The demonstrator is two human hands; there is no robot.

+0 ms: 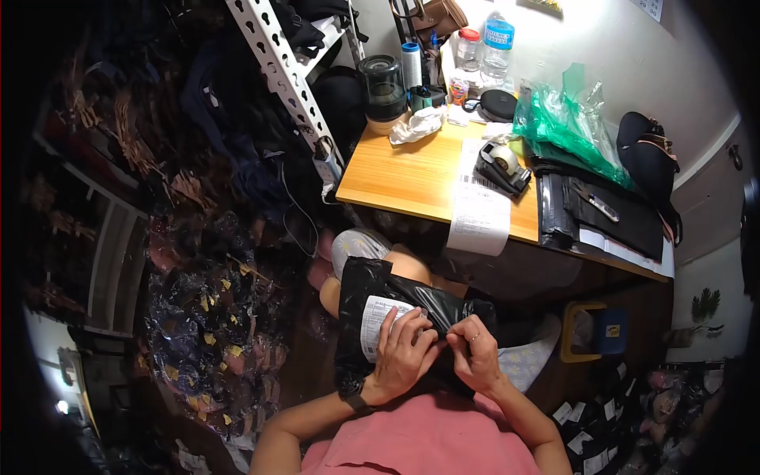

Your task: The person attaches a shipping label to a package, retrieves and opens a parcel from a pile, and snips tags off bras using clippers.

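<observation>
A black plastic mailing bag [360, 279] lies across the person's lap, with a white printed label [374, 324] on its left part. My left hand [404, 352] rests on the bag with its fingers spread over the label's right edge. Just right of it, my right hand [473, 356] is closed in a pinch at the bag's gathered black plastic; the fingertips of the two hands are close together. What exactly lies between the right fingertips is too small to tell apart from the plastic.
Ahead stands a wooden table [396, 178] with a tape dispenser [503, 168], a hanging paper sheet [480, 218], green plastic [566, 131] and black bags [602, 210]. A metal shelf post [281, 79] rises at its left. Wrapped packages [214, 317] fill the left floor; a bin [582, 332] stands right.
</observation>
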